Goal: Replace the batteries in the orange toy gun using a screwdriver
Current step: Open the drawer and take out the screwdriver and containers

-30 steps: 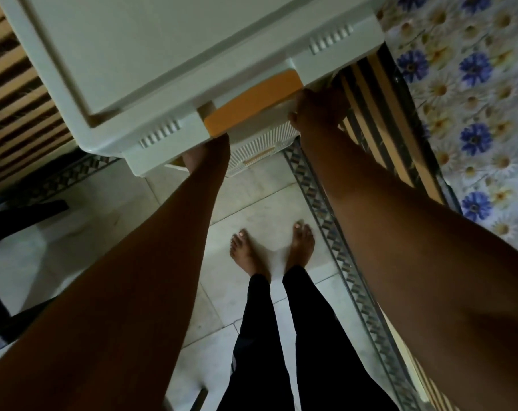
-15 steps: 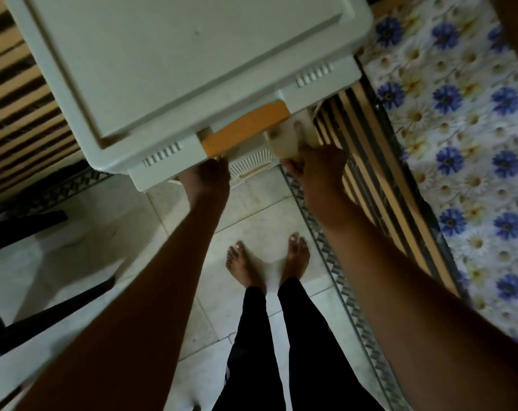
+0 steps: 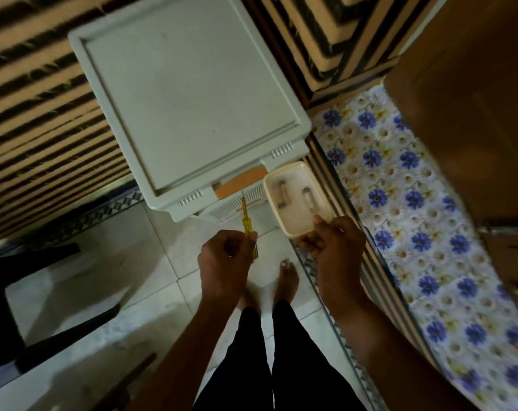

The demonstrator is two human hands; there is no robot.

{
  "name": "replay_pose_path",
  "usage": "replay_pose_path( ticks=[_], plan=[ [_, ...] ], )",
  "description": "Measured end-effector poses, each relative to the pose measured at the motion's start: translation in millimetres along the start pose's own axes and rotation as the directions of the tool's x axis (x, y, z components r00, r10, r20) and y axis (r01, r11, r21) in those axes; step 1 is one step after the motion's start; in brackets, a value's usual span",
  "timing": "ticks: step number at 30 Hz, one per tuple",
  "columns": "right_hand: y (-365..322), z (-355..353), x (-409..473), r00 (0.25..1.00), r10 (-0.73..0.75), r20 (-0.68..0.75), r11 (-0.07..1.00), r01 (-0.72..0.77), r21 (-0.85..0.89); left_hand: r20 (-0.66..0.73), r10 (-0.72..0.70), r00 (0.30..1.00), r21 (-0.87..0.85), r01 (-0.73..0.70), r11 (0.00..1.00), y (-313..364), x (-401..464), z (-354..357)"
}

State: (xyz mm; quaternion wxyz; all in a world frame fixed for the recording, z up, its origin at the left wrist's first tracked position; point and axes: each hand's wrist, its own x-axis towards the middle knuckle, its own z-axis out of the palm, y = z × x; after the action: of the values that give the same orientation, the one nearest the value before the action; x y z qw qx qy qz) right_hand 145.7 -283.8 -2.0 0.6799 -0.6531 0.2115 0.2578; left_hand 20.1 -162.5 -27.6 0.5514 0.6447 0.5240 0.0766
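Yellow-handled screwdriver (image 3: 247, 221) at frame centre is clamped in the fisted left hand (image 3: 224, 262), shaft pointing up-frame. The right hand (image 3: 336, 247) grips a lidded plastic container (image 3: 296, 197) of batteries (image 3: 283, 193) by its near edge.

Both hands are now withdrawing from the drawer unit (image 3: 189, 108). The left hand (image 3: 225, 262) is gripping a yellow-handled screwdriver (image 3: 246, 216), tip pointing away; the right hand (image 3: 336, 247) is holding a cream plastic container (image 3: 296, 197) with batteries (image 3: 283, 194) inside, clear of the drawer.
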Motion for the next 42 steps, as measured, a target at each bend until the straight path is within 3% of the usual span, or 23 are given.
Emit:
replay_pose_path(
  ticks=[3, 8, 14, 19, 27, 29, 31, 33, 36, 37, 39, 42],
  plan=[
    [-19.3, 16.8, -7.7, 0.998, -0.060, 0.025, 0.998, 0.060, 0.015, -0.036, 0.076, 0.996, -0.030, -0.077, 0.997, 28.6, -2.5, -12.8],
    [-40.5, 66.4, -1.7, 0.992, -0.095, 0.080, 0.995, 0.091, 0.047, -0.216, 0.198, 0.956, 0.026, -0.197, 0.980, 66.3, 29.0, -35.4],
    [-55.4, 141.2, 27.8, 0.981, -0.111, 0.160, 0.994, 0.111, 0.008, -0.402, 0.218, 0.890, 0.211, -0.141, 0.967, 104.5, 94.0, -54.6],
    [-60.4, 181.2, 52.5, 0.979, -0.136, 0.154, 0.989, 0.144, -0.043, -0.412, 0.197, 0.890, 0.271, -0.087, 0.959, 109.1, 130.8, -62.3],
    [-56.4, 173.7, 56.3, 0.980, -0.129, 0.155, 0.983, 0.147, -0.109, -0.376, 0.189, 0.907, 0.290, -0.078, 0.954, 107.8, 137.4, -65.8],
    [-49.5, 164.6, 52.1, 0.967, -0.212, 0.143, 0.948, 0.239, -0.209, -0.373, 0.209, 0.904, 0.305, -0.094, 0.948, 108.8, 134.3, -68.0],
    [-35.4, 149.2, 46.8, 0.859, -0.471, 0.200, 0.770, 0.511, -0.382, -0.349, 0.262, 0.900, 0.308, -0.154, 0.939, 106.9, 126.1, -71.6],
    [-17.1, 131.7, 39.0, 0.640, -0.661, 0.392, 0.469, 0.760, -0.449, -0.296, 0.375, 0.878, 0.340, -0.271, 0.901, 97.5, 114.0, -77.2],
    [9.0, 111.4, 35.9, 0.366, -0.659, 0.658, 0.033, 0.887, -0.461, -0.162, 0.518, 0.840, 0.464, -0.399, 0.791, 70.4, 98.2, -85.6],
    [13.9, 107.2, 36.4, 0.325, -0.612, 0.721, -0.085, 0.879, -0.469, -0.107, 0.539, 0.836, 0.502, -0.422, 0.755, 61.1, 95.8, -88.2],
    [18.2, 100.9, 33.7, 0.335, -0.502, 0.798, -0.225, 0.840, -0.494, -0.004, 0.579, 0.815, 0.558, -0.479, 0.677, 45.2, 91.7, -92.9],
    [14.8, 96.9, 30.0, 0.419, -0.400, 0.815, -0.297, 0.782, -0.548, 0.092, 0.616, 0.782, 0.608, -0.534, 0.588, 27.8, 94.8, -99.1]
  ],
)
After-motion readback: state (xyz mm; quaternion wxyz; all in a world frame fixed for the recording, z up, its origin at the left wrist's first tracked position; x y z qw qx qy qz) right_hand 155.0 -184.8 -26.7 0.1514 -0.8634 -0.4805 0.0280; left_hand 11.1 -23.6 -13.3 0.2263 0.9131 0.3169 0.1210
